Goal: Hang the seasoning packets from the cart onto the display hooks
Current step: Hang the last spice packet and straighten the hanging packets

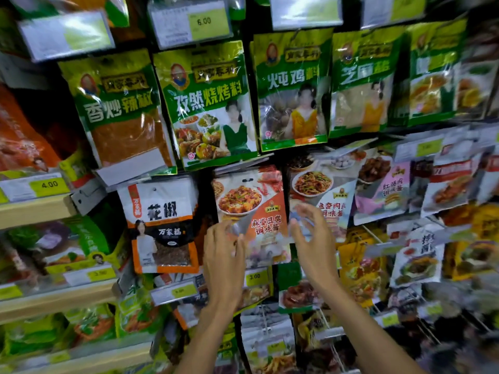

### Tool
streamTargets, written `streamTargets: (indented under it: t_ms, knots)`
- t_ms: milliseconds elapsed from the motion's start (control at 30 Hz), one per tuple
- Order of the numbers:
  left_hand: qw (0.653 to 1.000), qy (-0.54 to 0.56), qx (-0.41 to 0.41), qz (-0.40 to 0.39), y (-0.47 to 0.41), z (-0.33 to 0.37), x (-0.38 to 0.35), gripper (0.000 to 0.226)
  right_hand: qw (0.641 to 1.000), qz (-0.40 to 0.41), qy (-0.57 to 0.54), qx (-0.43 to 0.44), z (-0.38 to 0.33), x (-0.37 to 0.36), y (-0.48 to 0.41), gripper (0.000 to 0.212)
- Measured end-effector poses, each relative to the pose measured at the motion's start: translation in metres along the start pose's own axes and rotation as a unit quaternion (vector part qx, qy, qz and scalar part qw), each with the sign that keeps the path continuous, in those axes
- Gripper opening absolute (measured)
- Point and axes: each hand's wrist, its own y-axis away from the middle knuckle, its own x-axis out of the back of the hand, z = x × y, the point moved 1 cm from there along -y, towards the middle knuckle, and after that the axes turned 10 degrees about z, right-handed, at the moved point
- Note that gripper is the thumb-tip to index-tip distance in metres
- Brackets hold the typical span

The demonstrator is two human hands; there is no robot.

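A pale wooden shelf edge (pixel 35 209) runs in from nine o'clock and ends at a grey metal bracket (pixel 87 197). A second shelf edge (pixel 56 299) lies below it, toward eight o'clock. Yellow-green price labels read 4.00 (pixel 50 184) at nine o'clock, 6.00 (pixel 204 21) at twelve and 3.00 (pixel 255 276) just below centre. A dark backing panel (pixel 251 22) shows at twelve o'clock. Light glares off a clear tag cover (pixel 64 33) at eleven o'clock.

Bright even store light, glare on glossy price tags (pixel 204 21), edges blurred — wide-angle bowing
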Motion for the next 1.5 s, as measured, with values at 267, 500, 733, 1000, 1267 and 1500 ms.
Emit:
streamTargets:
  t_ms: [267,500,733,1000,1267,1500]
  knots:
    - [0.962,0.205,-0.144,-0.108,-0.003,0.149,-0.016,0.021,0.991,0.109,0.0,0.078,-0.034,0.117,-0.055,0.018]
    - [0.941,0.245,-0.221,-0.079,-0.015,0.276,-0.076,0.026,0.981,0.14,-0.006,0.131,-0.037,0.221,-0.143,0.022]
    - [0.976,0.167,-0.139,-0.03,-0.05,0.349,-0.171,0.024,0.988,0.063,0.039,0.136,-0.02,0.27,-0.262,0.023]
    - [0.993,0.08,0.031,-0.082,-0.085,0.362,-0.249,0.081,0.997,-0.068,0.036,0.016,0.014,0.25,-0.359,0.08]
    - [0.97,0.144,0.178,-0.08,-0.125,0.357,-0.288,0.09,0.975,-0.177,-0.112,-0.076,0.022,0.216,-0.41,0.09]
    - [0.971,0.175,0.16,-0.041,-0.125,0.35,-0.303,0.083,0.971,-0.188,-0.147,-0.027,0.028,0.212,-0.409,0.057]
